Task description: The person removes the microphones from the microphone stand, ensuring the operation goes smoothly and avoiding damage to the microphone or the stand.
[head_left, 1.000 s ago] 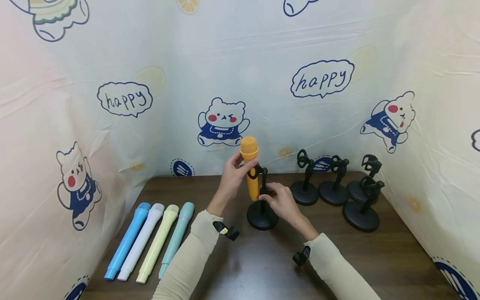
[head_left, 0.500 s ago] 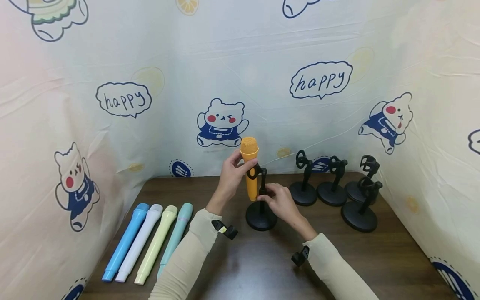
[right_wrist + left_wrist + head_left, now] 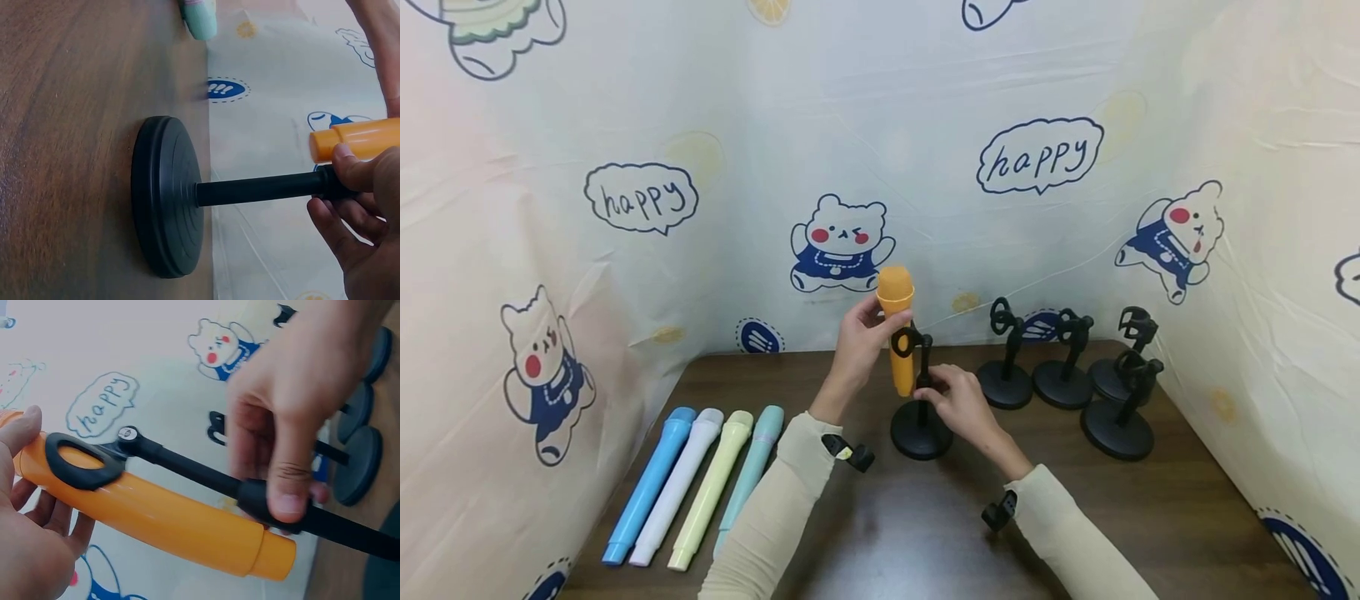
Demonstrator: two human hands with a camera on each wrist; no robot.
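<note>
My left hand [image 3: 859, 343] holds an orange microphone [image 3: 169, 519] near its head, fingers and thumb around the upper handle. The microphone stands nearly upright beside a black desk microphone stand [image 3: 922, 429]. The stand's ring clip [image 3: 84, 460] lies across the side of the microphone's handle, and orange shows through its opening. My right hand [image 3: 961, 402] pinches the collar [image 3: 269, 503] on the stand's pole with thumb and fingers. In the right wrist view, the round base [image 3: 165, 197] rests on the table, and the microphone's lower end is just beside my right thumb.
On the left of the wooden table [image 3: 917, 533] lie blue [image 3: 651, 483], white [image 3: 677, 485], yellow [image 3: 711, 490] and teal [image 3: 752, 467] microphones in a row. Several more black stands [image 3: 1063, 383] are grouped at the back right. A printed cloth [image 3: 925, 125] hangs behind.
The orange microphone and my left hand have risen slightly beside the stand. My right hand keeps its hold on the pole. The head view has shifted a little.
</note>
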